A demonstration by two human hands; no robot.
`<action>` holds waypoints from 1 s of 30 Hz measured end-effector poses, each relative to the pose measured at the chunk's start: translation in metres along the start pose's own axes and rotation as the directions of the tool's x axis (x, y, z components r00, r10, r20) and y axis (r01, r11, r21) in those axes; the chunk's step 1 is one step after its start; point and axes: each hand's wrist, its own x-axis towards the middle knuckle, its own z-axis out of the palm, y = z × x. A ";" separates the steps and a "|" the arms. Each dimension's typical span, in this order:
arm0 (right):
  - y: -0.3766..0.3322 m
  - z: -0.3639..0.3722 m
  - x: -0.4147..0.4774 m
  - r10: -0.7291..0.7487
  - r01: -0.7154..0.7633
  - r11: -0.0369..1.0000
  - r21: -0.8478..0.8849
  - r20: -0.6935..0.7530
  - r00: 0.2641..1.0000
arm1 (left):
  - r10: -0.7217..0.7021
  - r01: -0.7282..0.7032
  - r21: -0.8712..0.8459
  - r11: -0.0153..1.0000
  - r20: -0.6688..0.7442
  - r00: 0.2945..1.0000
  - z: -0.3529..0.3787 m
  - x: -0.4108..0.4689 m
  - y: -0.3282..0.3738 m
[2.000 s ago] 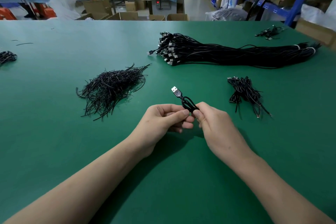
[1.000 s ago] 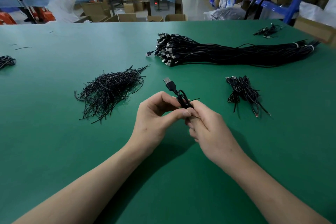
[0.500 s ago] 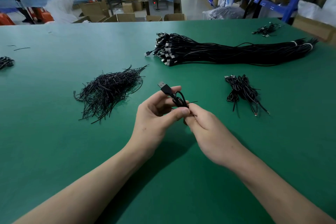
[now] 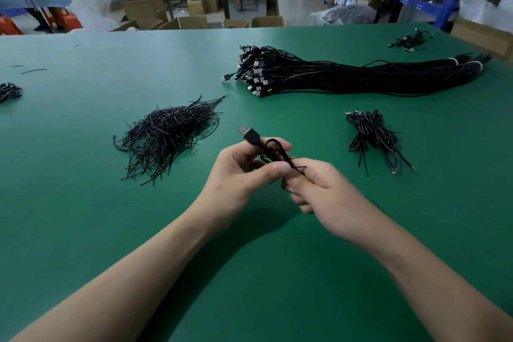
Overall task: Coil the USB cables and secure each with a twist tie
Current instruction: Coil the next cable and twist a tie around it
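A coiled black USB cable (image 4: 270, 147) sits between both hands above the green table (image 4: 83, 203), its plug (image 4: 248, 133) pointing up and left. My left hand (image 4: 244, 169) grips the coil with thumb and fingers. My right hand (image 4: 319, 189) pinches a thin black twist tie (image 4: 297, 166) at the coil's lower right; the tie's ends stick out to the right. Most of the coil is hidden by the fingers. A pile of loose twist ties (image 4: 169, 133) lies to the left. A long bundle of straight USB cables (image 4: 347, 75) lies at the back right.
A small heap of coiled cables (image 4: 372, 136) lies right of my hands. More cables sit at the far right corner (image 4: 410, 40) and the left edge (image 4: 9, 91). Beyond the table are cardboard boxes, a blue-covered bench and blue shelving.
The coil has tilted so its plug points further left. My left hand has turned with its fingers more raised. My right hand has stayed at the tie, working it at the coil.
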 end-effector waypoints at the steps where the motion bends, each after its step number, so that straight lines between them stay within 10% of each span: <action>1: 0.000 0.000 0.000 -0.002 0.001 0.999 0.041 0.016 1.000 | 0.011 -0.011 0.008 1.000 -0.003 1.000 0.000 0.000 0.000; 10: -0.005 -0.003 0.000 0.089 -0.101 0.975 0.199 0.068 0.994 | 0.046 -0.044 0.050 0.998 -0.038 0.998 0.004 -0.001 0.002; 21: 0.001 -0.017 -0.004 0.097 -0.321 0.690 0.648 0.356 0.929 | 0.033 -0.039 -0.082 0.996 -0.073 0.997 0.007 -0.003 0.009; 30: 0.002 -0.011 -0.005 0.092 -0.218 0.817 0.534 0.251 0.963 | 0.069 -0.078 -0.088 0.993 -0.098 0.993 0.000 0.000 0.010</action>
